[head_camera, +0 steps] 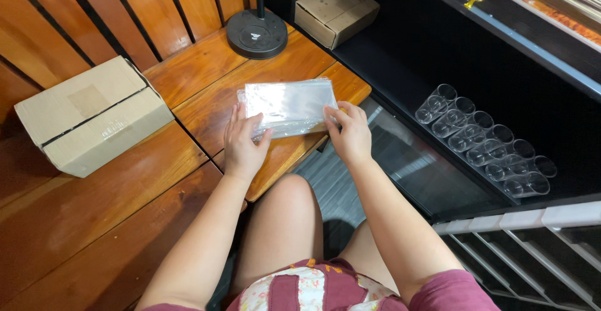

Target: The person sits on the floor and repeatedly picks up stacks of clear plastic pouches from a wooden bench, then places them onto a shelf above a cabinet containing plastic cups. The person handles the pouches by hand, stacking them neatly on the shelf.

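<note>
One stack of clear plastic sleeves (289, 106) lies flat on the wooden table (125, 204), near its right-hand corner, and I've got both hands on it. My left hand (243, 143) rests on the stack's near left corner, fingers spread flat on top, thumb out to the right, pressing rather than gripping. My right hand (350, 132) is at the near right corner, fingers curled together and pinching the stack's edge. I can't count the sleeves in it; they blur into one shiny slab.

Beyond the stack I see one round black lamp base (256, 34) with its pole rising. Two cardboard boxes: the large box (92, 116) to my left on the table, the small box (336, 10) on the dark shelf. To my right, clear plastic cups (485, 141) lie on their sides in two rows; I count about ten.
</note>
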